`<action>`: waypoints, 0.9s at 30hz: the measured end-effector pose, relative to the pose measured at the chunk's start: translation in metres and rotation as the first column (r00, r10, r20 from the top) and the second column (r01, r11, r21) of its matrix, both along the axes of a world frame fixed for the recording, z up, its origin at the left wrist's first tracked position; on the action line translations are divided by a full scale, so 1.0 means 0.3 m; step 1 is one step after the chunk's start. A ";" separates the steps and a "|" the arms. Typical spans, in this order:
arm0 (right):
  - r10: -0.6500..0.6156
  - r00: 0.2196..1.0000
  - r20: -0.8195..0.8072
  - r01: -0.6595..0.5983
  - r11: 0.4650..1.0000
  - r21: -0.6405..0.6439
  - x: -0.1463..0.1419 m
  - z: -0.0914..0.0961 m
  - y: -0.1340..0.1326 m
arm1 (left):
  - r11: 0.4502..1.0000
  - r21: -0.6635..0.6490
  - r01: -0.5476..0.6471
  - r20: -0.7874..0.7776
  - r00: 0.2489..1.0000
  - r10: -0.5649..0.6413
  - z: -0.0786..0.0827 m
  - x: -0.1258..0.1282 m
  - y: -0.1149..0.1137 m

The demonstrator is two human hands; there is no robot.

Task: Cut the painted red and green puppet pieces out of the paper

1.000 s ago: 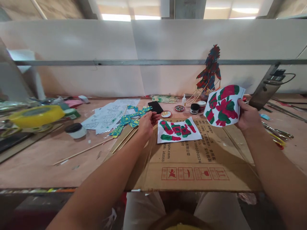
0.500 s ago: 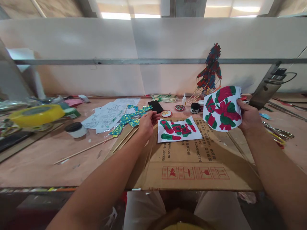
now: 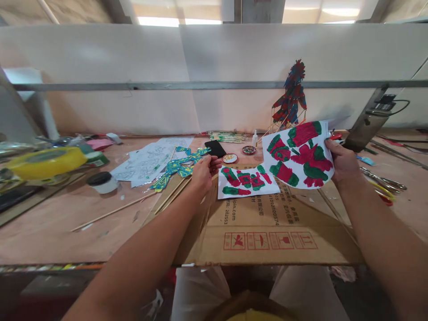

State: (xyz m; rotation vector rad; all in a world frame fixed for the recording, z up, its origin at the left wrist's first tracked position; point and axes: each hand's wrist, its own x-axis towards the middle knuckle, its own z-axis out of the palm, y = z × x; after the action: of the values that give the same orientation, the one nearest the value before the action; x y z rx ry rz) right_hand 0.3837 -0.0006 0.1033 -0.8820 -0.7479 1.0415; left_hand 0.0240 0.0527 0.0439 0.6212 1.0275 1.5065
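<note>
My right hand (image 3: 343, 162) grips the right edge of a white sheet painted with red and green shapes (image 3: 297, 156). This sheet is raised and bowed, and its left part overlaps a smaller painted sheet (image 3: 230, 190) lying on a flattened cardboard box (image 3: 270, 218). At the smaller sheet's upper left corner is my left hand (image 3: 204, 173). Its fingers are bent together and seem to pinch that corner, though the contact is partly hidden. Just behind my left hand lies a blue and yellow jointed paper figure (image 3: 180, 167), with thin wooden sticks (image 3: 172, 196) beside it.
Line-drawn papers (image 3: 143, 160), a white jar with black lid (image 3: 102, 182) and a yellow tape roll (image 3: 47, 160) lie left. Behind are a black phone (image 3: 216, 148), dishes of small beads (image 3: 230, 158) and a red-blue figure (image 3: 294, 96) on sticks. Scissors (image 3: 388, 179) lie right.
My right hand has tilted and shifted the larger painted sheet to the left, so it shows wider and now overlaps the smaller sheet. My left hand has hardly moved.
</note>
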 end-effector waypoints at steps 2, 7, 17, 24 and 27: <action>-0.008 1.000 0.001 0.008 1.000 0.004 -0.006 0.001 0.000 | 1.000 0.005 0.007 -0.003 1.000 -0.007 0.000 -0.001 0.000; 0.031 0.999 -0.013 -0.031 0.999 -0.014 -0.026 0.002 -0.018 | 1.000 0.006 0.010 -0.016 1.000 -0.010 0.001 -0.002 0.000; -0.013 0.999 -0.052 0.011 0.999 -0.042 -0.083 0.028 -0.075 | 0.999 0.033 0.018 -0.059 0.998 -0.016 -0.009 0.005 -0.005; 0.190 0.981 -0.028 -0.191 0.978 -0.084 -0.147 -0.008 -0.104 | 0.953 0.210 0.218 -0.149 0.971 -0.189 -0.002 0.062 -0.061; 0.264 0.964 0.001 -0.264 0.963 -0.064 -0.179 -0.023 -0.130 | 0.922 0.181 0.342 -0.146 0.937 -0.319 -0.008 0.095 -0.095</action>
State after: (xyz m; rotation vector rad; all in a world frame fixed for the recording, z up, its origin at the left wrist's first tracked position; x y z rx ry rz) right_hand 0.3300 -0.0395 0.0964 -0.8568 -0.8611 1.3036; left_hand 0.0524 0.0242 0.0414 0.9862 0.8086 1.2942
